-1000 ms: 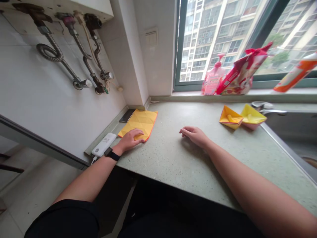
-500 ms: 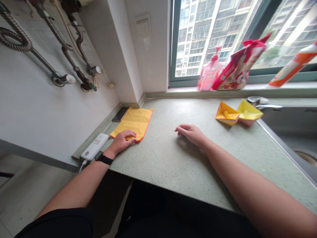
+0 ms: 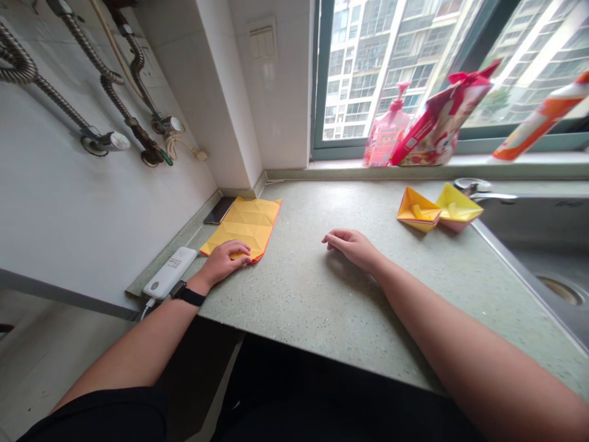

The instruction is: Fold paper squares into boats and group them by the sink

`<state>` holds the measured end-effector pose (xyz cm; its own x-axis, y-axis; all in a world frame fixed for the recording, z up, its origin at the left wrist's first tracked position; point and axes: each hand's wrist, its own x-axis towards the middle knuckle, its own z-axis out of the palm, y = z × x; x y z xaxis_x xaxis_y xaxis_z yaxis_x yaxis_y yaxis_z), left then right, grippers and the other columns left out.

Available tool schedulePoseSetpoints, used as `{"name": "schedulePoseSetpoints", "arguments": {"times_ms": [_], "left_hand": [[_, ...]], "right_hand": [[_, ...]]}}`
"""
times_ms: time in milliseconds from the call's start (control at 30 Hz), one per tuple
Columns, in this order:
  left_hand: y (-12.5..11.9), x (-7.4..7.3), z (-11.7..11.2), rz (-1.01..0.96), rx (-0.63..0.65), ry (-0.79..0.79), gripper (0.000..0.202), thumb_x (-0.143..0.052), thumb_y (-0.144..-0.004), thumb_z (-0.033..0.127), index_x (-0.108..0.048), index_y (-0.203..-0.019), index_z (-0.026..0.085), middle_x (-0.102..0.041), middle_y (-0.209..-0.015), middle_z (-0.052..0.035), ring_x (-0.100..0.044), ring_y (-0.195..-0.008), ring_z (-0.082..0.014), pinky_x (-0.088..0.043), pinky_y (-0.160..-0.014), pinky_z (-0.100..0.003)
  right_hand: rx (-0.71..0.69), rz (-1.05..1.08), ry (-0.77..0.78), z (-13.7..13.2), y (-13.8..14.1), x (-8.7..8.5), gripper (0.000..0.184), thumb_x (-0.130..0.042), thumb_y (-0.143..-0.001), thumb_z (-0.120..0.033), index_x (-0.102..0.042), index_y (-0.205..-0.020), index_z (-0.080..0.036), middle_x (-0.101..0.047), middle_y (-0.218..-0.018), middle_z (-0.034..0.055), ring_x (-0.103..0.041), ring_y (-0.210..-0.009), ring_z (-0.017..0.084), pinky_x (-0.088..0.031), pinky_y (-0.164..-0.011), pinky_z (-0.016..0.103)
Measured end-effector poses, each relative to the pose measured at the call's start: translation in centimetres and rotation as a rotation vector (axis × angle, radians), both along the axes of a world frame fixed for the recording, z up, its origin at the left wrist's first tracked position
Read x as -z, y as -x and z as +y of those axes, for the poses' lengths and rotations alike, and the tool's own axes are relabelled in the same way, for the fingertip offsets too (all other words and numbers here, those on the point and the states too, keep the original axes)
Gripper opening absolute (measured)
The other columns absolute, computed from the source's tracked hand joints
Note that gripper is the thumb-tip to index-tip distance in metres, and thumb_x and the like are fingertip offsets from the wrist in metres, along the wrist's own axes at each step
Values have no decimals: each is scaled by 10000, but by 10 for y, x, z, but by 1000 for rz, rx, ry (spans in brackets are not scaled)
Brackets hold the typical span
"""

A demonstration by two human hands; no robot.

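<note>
My left hand point(image 3: 226, 258), a black watch on its wrist, lies on the near corner of the creased yellow-orange paper sheets point(image 3: 243, 222). Its fingers are stretched out over the paper and the thumb is apart, by the red-edged corner. In the middle of the counter point(image 3: 289, 301), my right hand point(image 3: 352, 247) rests on its side. The fingers there are curled in loosely and nothing shows in them. To the right of that hand stand two folded paper boats, one orange point(image 3: 418, 210) and one yellow point(image 3: 459, 207), side by side near the sink.
A dark phone point(image 3: 219, 210) lies beside the sheets, and a white power bank point(image 3: 169, 272) with a cable sits at the counter's left edge. The metal sink point(image 3: 534, 245) and faucet point(image 3: 494, 196) are at the right. A pink pump bottle point(image 3: 385, 138) stands on the windowsill.
The view has shifted slightly, so everything sits a little further left. Both hands keep nearly the same pose and place on the counter.
</note>
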<state>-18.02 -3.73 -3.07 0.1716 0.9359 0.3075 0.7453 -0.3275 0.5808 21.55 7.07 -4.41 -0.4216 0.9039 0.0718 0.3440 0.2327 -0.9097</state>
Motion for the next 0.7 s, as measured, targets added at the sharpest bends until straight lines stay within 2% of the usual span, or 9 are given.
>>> {"name": "schedulePoseSetpoints", "arguments": {"times_ms": [233, 333, 433, 600, 700], "left_hand": [[-5, -2, -4, 80, 1, -64, 162, -688, -985, 382, -784, -1007, 254, -819, -1101, -71, -765, -1053, -265, -622, -1032, -476], [-10, -3, -8, 196, 3, -121, 130, -649, -970, 313, -761, -985, 250, -808, -1072, -72, -750, -1046, -277, -611, -1012, -469], [-14, -2, -11, 255, -4, -146, 156, -593, -1001, 314, -721, -940, 250, -800, -1050, -78, -744, -1023, -274, -603, -978, -447], [-11, -2, -10, 207, -208, -217, 178, -524, -1040, 347, -664, -1001, 245, -792, -1012, -72, -749, -961, -249, -608, -899, -378], [-7, -14, -5, 218, -292, -290, 193, -494, -1070, 367, -639, -1058, 240, -792, -1024, -77, -748, -931, -246, -604, -859, -371]], "right_hand": [[9, 4, 14, -1, 0, -1, 379, -652, -899, -587, -779, -849, -234, -766, -815, 58, -671, -773, 228, -496, -758, 371], [4, 6, 11, -1, 1, -1, 379, -653, -895, -587, -780, -850, -233, -768, -816, 58, -674, -784, 233, -491, -771, 377], [-6, 2, 13, -1, 1, -2, 366, -663, -887, -578, -784, -858, -234, -770, -818, 57, -680, -793, 232, -497, -778, 372], [-8, 2, -6, -1, 0, -1, 349, -655, -900, -548, -786, -863, -226, -770, -816, 55, -683, -785, 223, -501, -763, 358], [-25, 20, -24, 1, 1, 2, 339, -659, -916, -532, -784, -861, -222, -766, -806, 56, -689, -783, 221, -522, -763, 352]]}}
